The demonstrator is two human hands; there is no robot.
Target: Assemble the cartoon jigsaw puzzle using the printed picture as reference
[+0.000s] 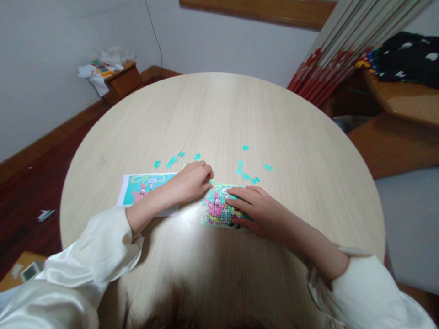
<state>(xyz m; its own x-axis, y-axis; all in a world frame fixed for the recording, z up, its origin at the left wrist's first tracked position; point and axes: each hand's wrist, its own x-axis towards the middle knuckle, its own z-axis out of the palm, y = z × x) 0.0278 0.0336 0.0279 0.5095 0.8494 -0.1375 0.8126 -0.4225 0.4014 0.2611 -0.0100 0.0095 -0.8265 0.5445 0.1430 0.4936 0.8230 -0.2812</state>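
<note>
A partly joined jigsaw puzzle (215,211) with a pink starfish and other cartoon figures lies flat on the round table. My right hand (259,208) rests over its right side, fingers spread and lying flat, so that part is hidden. At the puzzle's upper left corner, my left hand (195,180) is closed in a pinch, with a small greenish puzzle piece (211,181) showing at the fingertips. Under my left forearm lies a printed reference picture (137,185) of the same characters, partly covered.
Loose teal puzzle pieces (171,161) lie beyond my left hand. Several more pieces (246,176) are scattered beyond my right hand on the wooden table (222,109). A curtain (315,68) and a shelf with dark cloth (408,59) stand to the right.
</note>
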